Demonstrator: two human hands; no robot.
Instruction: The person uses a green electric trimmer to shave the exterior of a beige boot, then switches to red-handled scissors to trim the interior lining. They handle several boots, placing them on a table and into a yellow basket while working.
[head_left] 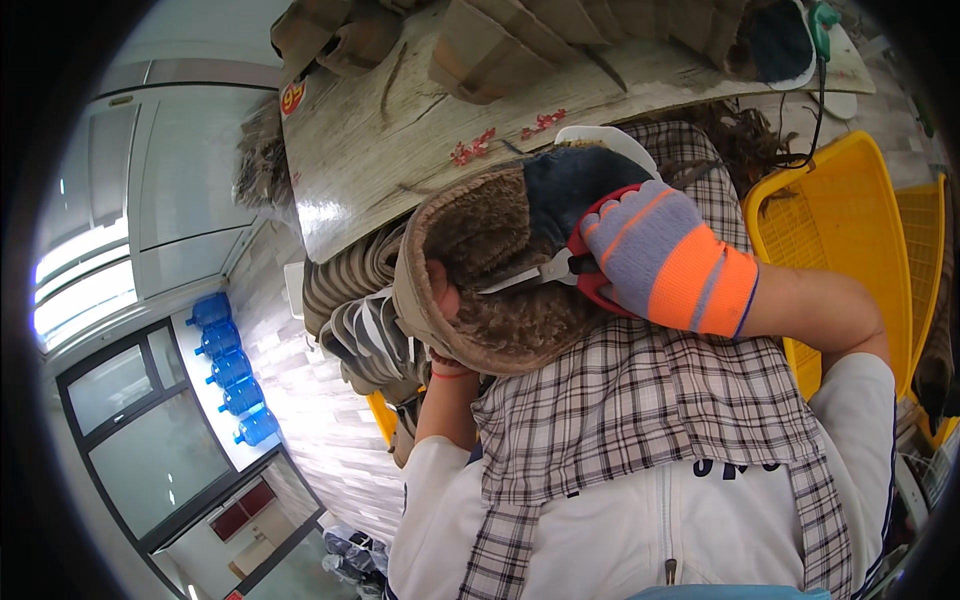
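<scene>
My right hand, in a grey and orange knit glove, is closed on scissors with red handles. Their blades reach into the opening of a tan cap-like piece, over its brown fluffy lining. Dark blue cloth covers part of this piece, and a white stiff edge shows behind it. My bare left hand grips the piece's left side; a digit shows inside the rim, while the rest is hidden behind it. The piece is held over my checked apron.
A wooden-topped table ahead carries more tan checked pieces. Stacked striped pieces stand to the left, below its edge. On the right are a yellow basket and a dark cable. Blue water bottles line the wall.
</scene>
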